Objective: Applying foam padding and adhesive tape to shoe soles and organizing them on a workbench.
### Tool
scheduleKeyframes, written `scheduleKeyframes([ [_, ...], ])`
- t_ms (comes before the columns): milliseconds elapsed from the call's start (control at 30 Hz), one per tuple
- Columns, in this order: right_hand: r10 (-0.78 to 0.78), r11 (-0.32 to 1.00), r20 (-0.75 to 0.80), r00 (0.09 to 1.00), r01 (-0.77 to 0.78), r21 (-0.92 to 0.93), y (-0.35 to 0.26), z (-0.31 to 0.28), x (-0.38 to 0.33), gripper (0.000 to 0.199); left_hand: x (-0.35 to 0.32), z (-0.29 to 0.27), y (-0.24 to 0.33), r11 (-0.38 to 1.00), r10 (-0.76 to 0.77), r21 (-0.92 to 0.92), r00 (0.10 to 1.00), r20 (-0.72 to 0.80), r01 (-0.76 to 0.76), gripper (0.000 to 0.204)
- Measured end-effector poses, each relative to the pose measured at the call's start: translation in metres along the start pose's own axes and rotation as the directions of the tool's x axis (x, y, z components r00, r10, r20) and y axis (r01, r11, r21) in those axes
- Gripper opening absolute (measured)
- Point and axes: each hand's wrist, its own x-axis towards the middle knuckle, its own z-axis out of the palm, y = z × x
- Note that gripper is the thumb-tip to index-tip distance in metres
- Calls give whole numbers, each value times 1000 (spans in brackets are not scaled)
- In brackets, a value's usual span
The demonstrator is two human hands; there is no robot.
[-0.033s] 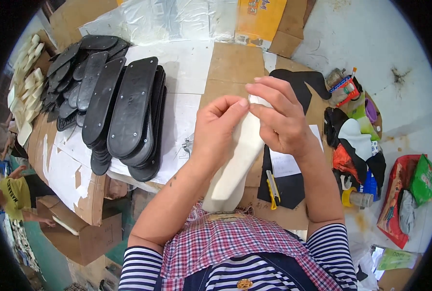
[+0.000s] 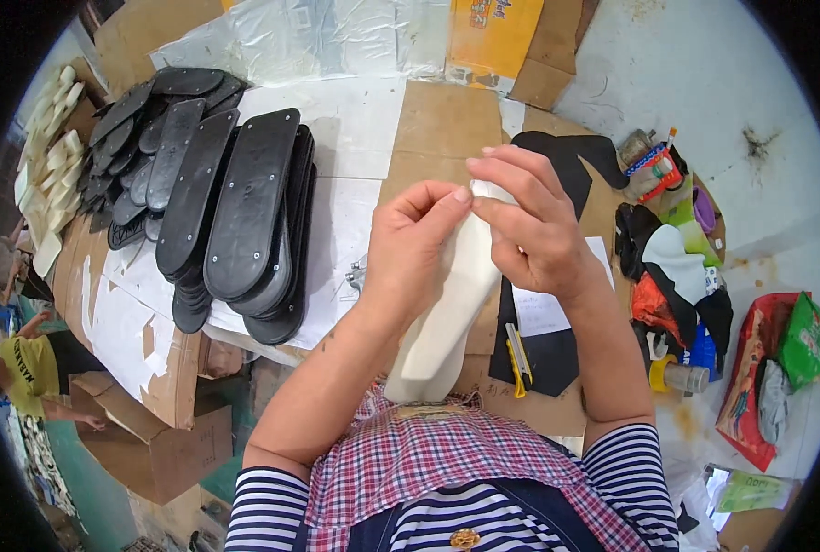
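A long cream piece shaped like a shoe insole [image 2: 451,308] stretches from my lap up to both hands, with its lower end against the checked apron. At its far end, my left hand [image 2: 417,235] is closed on the left edge, thumb and index finger pinching near the tip. My right hand [image 2: 531,216] grips the same end from the right, its thumb and index finger meeting the left thumb there while the other fingers are bent and raised. The fingers hide part of the tip. Beneath, a yellow utility knife [image 2: 518,361] lies on black sheet material [image 2: 550,363].
Stacks of black sole-shaped plates with metal studs [image 2: 252,198] stand at the left. Cream pieces [image 2: 56,175] are heaped farther left. A white paper [image 2: 540,308] lies under my right forearm. Containers and scraps [image 2: 672,267] crowd the right. A co-worker [image 2: 25,368] bends by a cardboard box [image 2: 166,442].
My hands and the cream piece look almost the same. At the lower left, the pale piece by the co-worker's hand over the box no longer shows.
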Motion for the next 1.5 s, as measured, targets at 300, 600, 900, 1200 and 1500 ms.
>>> scheduleKeyframes([
  [300, 142, 985, -142, 980, -125, 120, -3, 16, -11, 23, 2, -3, -8, 996, 68, 67, 993, -92, -62, 15],
  [600, 100, 989, -124, 987, -85, 117, -3, 28, 0, 19, 0, -15, -2, 984, 150, 120, 981, -127, -135, 14],
  [900, -76, 996, -74, 994, 72, -53, -6, 31, 10, 31, -2, -25, 0, 965, 234, 140, 968, -88, -220, 11],
  [1200, -49, 995, -8, 999, 48, -87, -8, 28, 13, 32, -10, -25, 11, 987, 158, 58, 983, -98, -153, 15],
  [1500, -36, 999, -29, 999, 36, -22, -7, 38, 16, 27, -13, -32, 6, 963, 254, 116, 961, -111, -242, 19],
])
